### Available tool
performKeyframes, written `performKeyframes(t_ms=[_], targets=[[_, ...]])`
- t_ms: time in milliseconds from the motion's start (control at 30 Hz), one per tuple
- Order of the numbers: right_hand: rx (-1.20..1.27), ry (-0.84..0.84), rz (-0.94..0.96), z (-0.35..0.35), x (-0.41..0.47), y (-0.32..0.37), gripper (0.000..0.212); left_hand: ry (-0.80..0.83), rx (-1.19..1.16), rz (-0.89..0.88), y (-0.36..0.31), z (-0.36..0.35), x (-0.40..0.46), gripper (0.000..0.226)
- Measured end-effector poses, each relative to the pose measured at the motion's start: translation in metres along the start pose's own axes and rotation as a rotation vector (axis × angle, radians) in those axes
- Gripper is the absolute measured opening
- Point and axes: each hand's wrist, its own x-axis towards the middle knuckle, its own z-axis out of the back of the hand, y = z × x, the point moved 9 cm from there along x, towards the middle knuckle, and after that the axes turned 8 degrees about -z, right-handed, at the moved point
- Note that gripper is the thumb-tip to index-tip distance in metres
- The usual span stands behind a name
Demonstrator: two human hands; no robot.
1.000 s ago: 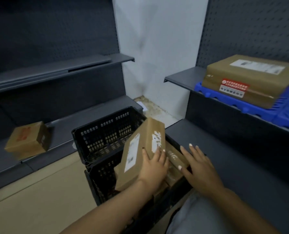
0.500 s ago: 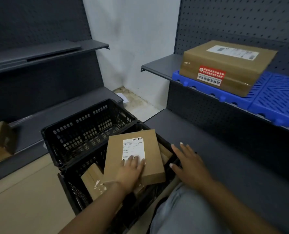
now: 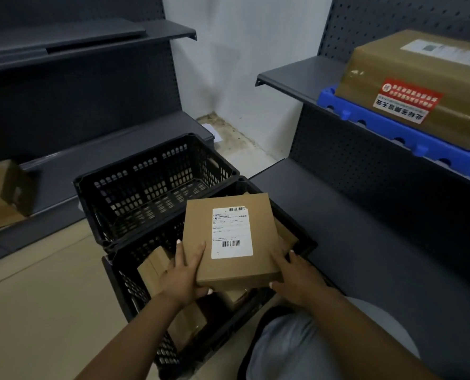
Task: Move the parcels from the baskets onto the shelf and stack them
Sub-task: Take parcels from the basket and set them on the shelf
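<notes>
Both hands, left [image 3: 183,278] and right [image 3: 301,278], grip a parcel [image 3: 229,242] above the near basket [image 3: 124,281]; others apparently remain inside, one parcel shelved [image 3: 420,86].

The parcel [image 3: 229,242] I hold is matt brown cardboard with a smooth white paper label [image 3: 231,232]. My baskets [image 3: 157,185] are black perforated plastic, faintly shiny at the rims. At 2 o'clock the shelf [image 3: 296,75] is matt dark painted metal, backed by perforated board. At 3 o'clock a box [image 3: 425,86] is wrapped in glossy tape, on a glossy blue plastic pallet [image 3: 392,127]. The floor [image 3: 36,311] at 8 o'clock looks smooth and beige.
</notes>
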Motion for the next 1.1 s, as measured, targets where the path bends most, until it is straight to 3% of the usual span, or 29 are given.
performKeyframes(t_ms=[200,333,500,833,933,1100], targets=[[0.199,0.092,0.07,-0.007,-0.005,0.002,0.097,-0.081,-0.092,-0.069,-0.012,-0.003,-0.003,0.112],[0.318,0.033,0.075,0.003,-0.02,-0.003,0.094,-0.166,-0.014,-0.159,-0.028,0.014,-0.015,0.099],[0.541,-0.273,0.123,0.047,-0.061,-0.009,0.079,-0.344,-0.061,-0.25,-0.057,0.072,-0.037,0.087],[0.652,-0.91,0.219,0.181,-0.219,-0.04,0.07,-0.827,-0.036,-0.55,-0.165,0.248,-0.118,0.082],[0.67,-1.021,0.235,0.213,-0.266,-0.051,0.069,-0.904,-0.045,-0.612,-0.202,0.288,-0.138,0.083],[0.667,-1.207,0.111,0.246,-0.326,-0.097,0.07,-0.923,-0.046,-0.763,-0.284,0.326,-0.142,0.082]])
